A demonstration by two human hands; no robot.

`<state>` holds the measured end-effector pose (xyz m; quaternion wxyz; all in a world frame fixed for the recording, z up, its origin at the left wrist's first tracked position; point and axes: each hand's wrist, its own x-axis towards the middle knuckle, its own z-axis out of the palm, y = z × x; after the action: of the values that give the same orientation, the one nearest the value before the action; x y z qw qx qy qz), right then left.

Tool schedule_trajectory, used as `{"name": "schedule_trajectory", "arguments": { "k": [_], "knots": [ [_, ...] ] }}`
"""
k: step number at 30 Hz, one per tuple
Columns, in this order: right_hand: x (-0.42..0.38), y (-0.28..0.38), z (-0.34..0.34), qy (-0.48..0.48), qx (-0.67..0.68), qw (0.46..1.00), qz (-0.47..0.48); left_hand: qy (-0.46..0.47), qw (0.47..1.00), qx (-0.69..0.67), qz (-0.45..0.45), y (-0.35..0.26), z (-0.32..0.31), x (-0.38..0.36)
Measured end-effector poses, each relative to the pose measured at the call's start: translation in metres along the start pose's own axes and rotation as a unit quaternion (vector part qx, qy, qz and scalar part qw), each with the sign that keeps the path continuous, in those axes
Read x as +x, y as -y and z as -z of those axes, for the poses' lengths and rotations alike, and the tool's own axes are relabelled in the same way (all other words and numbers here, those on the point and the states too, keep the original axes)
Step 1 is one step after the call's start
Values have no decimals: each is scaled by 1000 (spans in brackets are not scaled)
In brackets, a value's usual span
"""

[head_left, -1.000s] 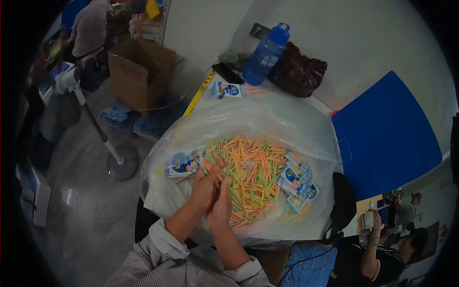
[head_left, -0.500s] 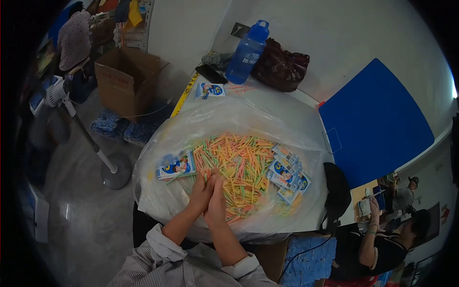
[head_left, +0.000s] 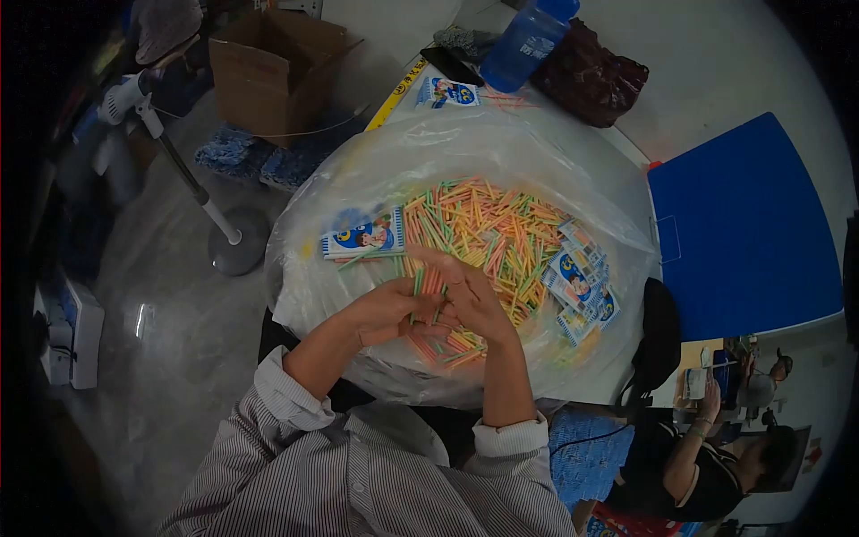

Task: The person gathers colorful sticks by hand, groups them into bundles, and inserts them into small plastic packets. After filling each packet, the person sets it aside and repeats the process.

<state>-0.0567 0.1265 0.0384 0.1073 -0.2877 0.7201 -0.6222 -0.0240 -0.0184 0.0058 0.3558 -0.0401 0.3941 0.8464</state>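
A small bundle of thin coloured sticks (head_left: 430, 285), pink and green, is between my two hands. My left hand (head_left: 386, 310) curls around its lower left side. My right hand (head_left: 476, 300) cups it from the right, thumb and fingers against the sticks. Both hands are above a big loose pile of pink, yellow and green sticks (head_left: 492, 224) lying in a clear plastic bag (head_left: 358, 183). Left of the pile lies a stack of blue-and-white printed packets (head_left: 365, 234). More such packets (head_left: 577, 277) are spread on its right side.
Behind the bag stand a blue bottle (head_left: 523, 49) and a dark red bag (head_left: 591, 76). A blue board (head_left: 747, 233) is at right, with a black cap-like item (head_left: 655, 336) near it. A fan stand (head_left: 197, 192) and cardboard box (head_left: 268, 76) are left. A co-worker (head_left: 693, 456) sits lower right.
My hands, pressed together half a second ago, have moved apart somewhat, and the bundle of sticks between them now shows. The whole view has shifted, with the table appearing higher and further right.
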Motion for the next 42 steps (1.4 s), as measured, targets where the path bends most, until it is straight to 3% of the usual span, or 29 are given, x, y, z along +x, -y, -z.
{"name": "schedule_trajectory", "arguments": {
  "k": [2,3,5,9,10,12,14,18,20,22,24,26,29,35,42],
  "knots": [
    [2,13,4,122,-17,954,-274,-17,1000,-6,9,4,4,1],
    [2,4,0,124,-16,954,-274,-2,1000,-29,-2,6,7,2],
    [0,-17,-14,-122,129,980,-88,13,998,-54,-13,5,9,3],
    [-7,-17,-18,-53,67,983,-163,5,998,61,17,-2,4,3],
    [-8,-27,-20,-55,26,991,-119,-18,993,112,40,-2,3,4],
    [-7,-21,-22,-55,-14,996,-75,-3,997,81,17,4,7,6],
    [-6,-5,-20,-58,122,965,-226,7,999,49,-9,7,9,5],
    [-6,-18,-23,-50,70,974,-209,10,997,75,-27,5,6,1],
    [-4,-24,-29,-80,31,991,-98,10,995,99,-26,5,5,1],
    [-6,-19,-21,-49,11,990,-129,-41,996,75,-8,10,8,3],
    [-7,-12,-21,-16,-7,987,-161,-14,998,57,-22,17,14,4],
    [-8,-6,-25,-146,233,954,-121,15,998,41,-36,16,18,3],
    [-6,-5,-22,-222,219,943,-115,-2,996,58,-68,7,16,2],
    [-11,-17,-23,-207,134,948,-200,-14,993,93,-75,13,20,6],
    [-5,-24,-30,-224,162,950,-145,-71,991,36,-108,12,18,8]
  ]
}}
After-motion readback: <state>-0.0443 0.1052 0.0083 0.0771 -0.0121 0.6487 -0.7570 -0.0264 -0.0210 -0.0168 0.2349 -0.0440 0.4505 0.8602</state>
